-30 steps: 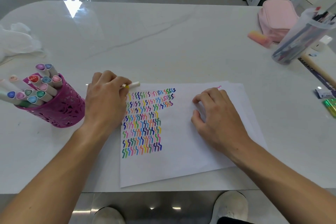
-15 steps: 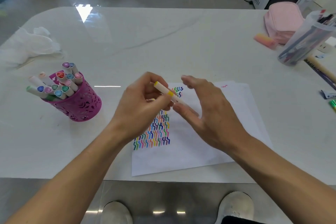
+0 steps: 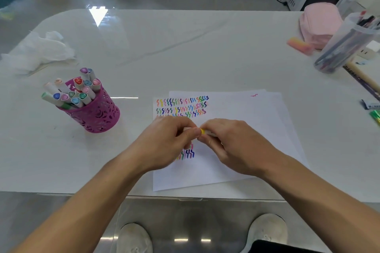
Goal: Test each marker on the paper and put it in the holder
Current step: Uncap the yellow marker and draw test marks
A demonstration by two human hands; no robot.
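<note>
A white marker with a yellow band is held level between both hands, above the paper near the worktop's front edge. The left hand pinches one end with curled fingers; the right hand curls round the other end, so most of the barrel is hidden. Rows of small coloured squiggles cover the paper's left part. Towards the left edge stands the magenta cut-out holder, crowded with white markers with coloured caps.
</note>
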